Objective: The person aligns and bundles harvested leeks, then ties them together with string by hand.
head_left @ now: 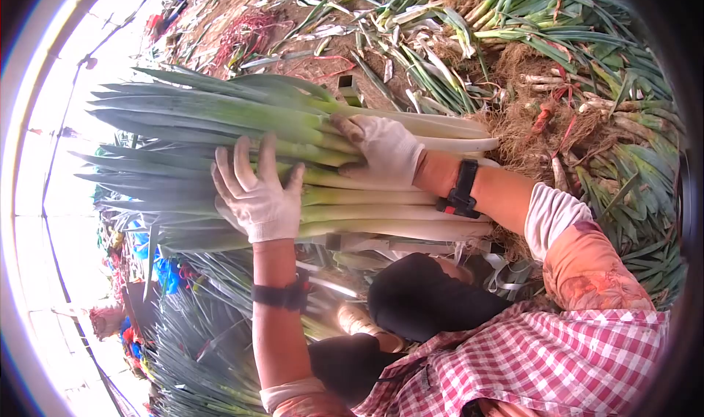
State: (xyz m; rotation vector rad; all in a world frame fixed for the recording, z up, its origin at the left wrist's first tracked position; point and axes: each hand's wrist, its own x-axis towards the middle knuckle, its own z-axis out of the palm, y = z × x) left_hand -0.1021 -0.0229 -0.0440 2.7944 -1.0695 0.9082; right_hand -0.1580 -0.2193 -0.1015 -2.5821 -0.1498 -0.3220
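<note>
A thick layer of leeks (396, 197) lies side by side in front of me, green leaves to the left and white stems to the right. My left hand (257, 190), in a white glove, rests on the leaves with its fingers spread. To the right of it, my right hand (381, 149), gloved too, curls its fingers and thumb around a leek stalk on top of the pile. The glove's fingertips are soiled. Part of a metal frame (352, 91) shows behind the leeks, and another part shows below them.
More leeks with roots (623, 124) are heaped at the right, some tied with red string (543, 120). Loose leaves and a tangle of red string (246, 36) litter the ground behind. Many green leaves (205, 344) stand at lower left, near a blue plastic bag (167, 274).
</note>
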